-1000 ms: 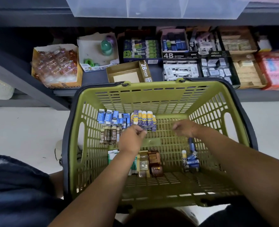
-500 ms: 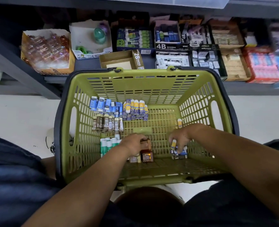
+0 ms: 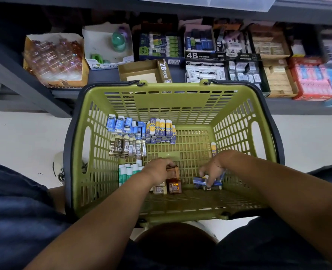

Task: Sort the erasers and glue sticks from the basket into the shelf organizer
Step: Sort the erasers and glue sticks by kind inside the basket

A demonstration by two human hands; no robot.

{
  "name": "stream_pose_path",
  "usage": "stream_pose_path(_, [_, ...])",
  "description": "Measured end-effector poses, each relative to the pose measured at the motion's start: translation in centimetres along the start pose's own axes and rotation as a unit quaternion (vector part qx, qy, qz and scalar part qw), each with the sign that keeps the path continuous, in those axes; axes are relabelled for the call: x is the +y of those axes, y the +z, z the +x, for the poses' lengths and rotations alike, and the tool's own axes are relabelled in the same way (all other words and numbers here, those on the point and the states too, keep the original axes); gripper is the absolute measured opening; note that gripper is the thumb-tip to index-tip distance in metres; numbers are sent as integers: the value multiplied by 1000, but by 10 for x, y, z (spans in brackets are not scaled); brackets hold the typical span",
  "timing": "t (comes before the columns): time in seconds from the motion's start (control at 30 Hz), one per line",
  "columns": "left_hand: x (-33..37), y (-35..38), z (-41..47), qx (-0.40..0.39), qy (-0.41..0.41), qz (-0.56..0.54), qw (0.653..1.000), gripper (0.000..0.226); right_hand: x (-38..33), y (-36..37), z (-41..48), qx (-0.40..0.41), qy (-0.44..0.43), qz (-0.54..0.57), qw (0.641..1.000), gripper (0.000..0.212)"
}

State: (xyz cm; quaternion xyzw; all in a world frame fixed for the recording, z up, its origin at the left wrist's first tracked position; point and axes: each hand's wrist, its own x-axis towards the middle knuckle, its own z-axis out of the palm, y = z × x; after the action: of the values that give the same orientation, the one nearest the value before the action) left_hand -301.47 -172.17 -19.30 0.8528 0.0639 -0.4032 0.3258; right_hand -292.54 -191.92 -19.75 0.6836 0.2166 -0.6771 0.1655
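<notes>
A green basket (image 3: 173,98) stands in front of me below the shelf. Inside lie blue erasers (image 3: 122,124), yellow-and-blue glue sticks (image 3: 162,130), brown 2B erasers (image 3: 127,148), green-and-white glue sticks (image 3: 128,172) and brown boxes (image 3: 173,187). My left hand (image 3: 158,169) curls round one brown box at the near middle of the basket floor. My right hand (image 3: 212,170) pinches a small pile of blue glue sticks (image 3: 207,183) near the right wall. One yellow glue stick (image 3: 213,149) lies apart behind that hand.
The shelf (image 3: 102,75) behind the basket holds open boxes: an empty 2B box (image 3: 143,72), green glue sticks (image 3: 161,46), 4B erasers (image 3: 204,41), white erasers (image 3: 205,74), tan erasers (image 3: 278,78), a red box (image 3: 311,78). My knees flank the basket.
Both hands moved from the far middle of the basket toward its near end. The left closed on a brown box, the right on the blue glue sticks. The camera tilted down.
</notes>
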Motion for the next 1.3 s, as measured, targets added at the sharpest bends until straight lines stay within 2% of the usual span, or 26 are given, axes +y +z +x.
stream_pose_path(0.13, [-1, 1, 1, 0, 0, -2, 1000, 37, -4, -1, -3, -23, 6, -48, 999, 49])
stream_pose_path(0.3, [0, 0, 1, 3, 1, 6, 1000, 37, -4, 1, 1, -65, 39, 42, 996, 62])
stream_pose_path(0.43, [0, 0, -1, 1, 0, 2, 1000, 37, -3, 7, 10, -91, 45, 27, 994, 35])
stream_pose_path(0.47, [1, 0, -2, 1, 1, 0, 1000, 36, -3, 8, 12, -91, 45, 30, 994, 33])
stream_pose_path(0.6, [2, 0, -3, -3, 1, -1, 1000, 36, 0, 14, 15, -92, 24, 106, 990, 50])
stream_pose_path(0.73, [0, 0, -2, -6, 0, -6, 1000, 36, 4, 14, 6, -96, -17, 195, 976, 36])
stream_pose_path(0.87, [2, 0, -2, -13, 2, -6, 1000, 40, 11, 12, -1, -92, -51, 240, 965, 46])
stream_pose_path(0.93, [9, -2, -4, -1, 14, -32, 999, 41, 13, 5, -12, -95, -78, 277, 953, 45])
stream_pose_path(1.03, [25, -6, -10, 27, 45, -130, 990, 45, 11, -14, -38, -86, -136, 339, 927, 54])
stream_pose_path(1.1, [39, -10, -14, 18, 36, -254, 966, 51, 7, -28, -55, -53, -191, 378, 905, 50])
stream_pose_path(1.13, [46, -12, -16, -4, 24, -348, 937, 59, 3, -34, -63, -28, -222, 398, 890, 46])
stream_pose_path(1.2, [56, -15, -17, -57, 12, -544, 837, 69, -8, -46, -73, 34, -277, 448, 849, 35])
stream_pose_path(1.27, [59, -25, -18, -69, 11, -669, 740, 57, -20, -53, -77, 84, -310, 482, 815, 23])
stream_pose_path(1.3, [56, -30, -18, -60, 8, -698, 714, 50, -25, -55, -77, 95, -321, 488, 806, 22])
